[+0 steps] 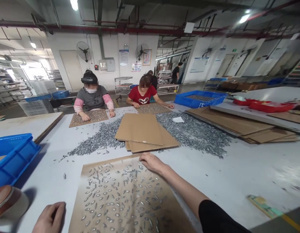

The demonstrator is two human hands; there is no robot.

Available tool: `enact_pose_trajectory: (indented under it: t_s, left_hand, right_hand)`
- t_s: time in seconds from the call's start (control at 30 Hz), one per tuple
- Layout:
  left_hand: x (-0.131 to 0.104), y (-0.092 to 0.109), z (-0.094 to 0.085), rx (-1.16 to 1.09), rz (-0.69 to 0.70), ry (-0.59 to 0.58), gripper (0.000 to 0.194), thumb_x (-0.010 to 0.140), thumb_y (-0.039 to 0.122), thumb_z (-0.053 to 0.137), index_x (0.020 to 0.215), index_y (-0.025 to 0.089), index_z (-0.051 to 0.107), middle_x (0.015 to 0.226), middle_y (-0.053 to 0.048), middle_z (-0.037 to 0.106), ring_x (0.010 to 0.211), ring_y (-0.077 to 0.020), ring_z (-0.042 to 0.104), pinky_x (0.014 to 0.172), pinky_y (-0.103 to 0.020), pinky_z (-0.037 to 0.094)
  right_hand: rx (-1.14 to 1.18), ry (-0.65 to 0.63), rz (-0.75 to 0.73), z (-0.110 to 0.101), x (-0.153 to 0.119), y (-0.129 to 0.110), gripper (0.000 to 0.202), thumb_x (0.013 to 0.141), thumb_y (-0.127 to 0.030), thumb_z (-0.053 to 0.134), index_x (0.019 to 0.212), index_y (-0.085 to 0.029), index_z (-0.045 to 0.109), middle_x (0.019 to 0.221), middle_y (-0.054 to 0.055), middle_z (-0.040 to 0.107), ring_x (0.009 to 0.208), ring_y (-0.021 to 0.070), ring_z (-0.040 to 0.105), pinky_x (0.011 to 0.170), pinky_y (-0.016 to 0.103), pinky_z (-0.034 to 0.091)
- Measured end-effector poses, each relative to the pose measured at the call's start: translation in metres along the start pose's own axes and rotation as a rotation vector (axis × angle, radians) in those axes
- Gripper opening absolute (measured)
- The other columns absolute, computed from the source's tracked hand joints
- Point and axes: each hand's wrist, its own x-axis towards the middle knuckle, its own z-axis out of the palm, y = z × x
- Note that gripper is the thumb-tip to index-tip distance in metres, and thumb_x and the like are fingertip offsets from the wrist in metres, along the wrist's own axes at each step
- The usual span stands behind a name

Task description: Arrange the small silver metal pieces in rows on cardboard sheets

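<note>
A brown cardboard sheet (108, 194) lies in front of me, with many small silvery oval pieces spread over its surface. My right hand (151, 161) reaches over its far edge, fingers bent down onto the sheet near some pieces; whether a piece is between the fingertips is hidden. My left hand (50, 217) rests on the white table (225, 181) left of the sheet, fingers curled, and what they may hold cannot be made out. Beyond the sheet, a pile of metal pieces (98, 139) spreads around stacked cardboard sheets (140, 127).
Two people (91, 97) sit across the table with their own sheets. A blue bin (16, 158) and a brown-and-white container (11, 207) are at left. Another blue bin (201, 98), red trays (271, 106) and more cardboard (227, 121) are at the far right.
</note>
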Motion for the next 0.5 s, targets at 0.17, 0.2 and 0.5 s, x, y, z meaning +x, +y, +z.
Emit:
enact_pose_trajectory:
  t_s: [0.17,0.2,0.5]
  left_hand:
    - [-0.006,0.015,-0.005,0.013,0.036,0.022,0.036,0.083,0.052,0.052,0.081,0.025,0.077,0.092,-0.007,0.078,0.081,-0.0241,0.072,0.07,-0.031,0.054]
    - [-0.007,0.017,-0.005,0.015,0.031,0.018,0.038,0.084,0.052,0.05,0.081,0.025,0.076,0.092,-0.007,0.077,0.081,-0.0238,0.071,0.07,-0.031,0.054]
    - [-0.008,0.006,0.0,0.026,0.015,-0.013,0.042,0.087,0.055,0.047,0.086,0.025,0.076,0.096,-0.007,0.076,0.085,-0.0236,0.071,0.071,-0.031,0.053]
  right_hand:
    - [-0.051,0.04,0.109,-0.011,-0.026,0.019,0.029,0.094,-0.018,0.053,0.112,-0.021,0.075,0.119,0.01,0.073,0.112,0.0221,0.065,0.096,0.029,0.043]
    - [-0.064,0.031,0.121,-0.013,-0.03,0.022,0.027,0.094,-0.018,0.052,0.109,-0.021,0.075,0.115,0.009,0.074,0.109,0.0217,0.065,0.094,0.028,0.042]
    - [-0.096,-0.029,0.191,-0.012,-0.031,0.018,0.023,0.096,-0.021,0.051,0.095,-0.02,0.074,0.102,0.008,0.076,0.097,0.0212,0.067,0.078,0.027,0.038]
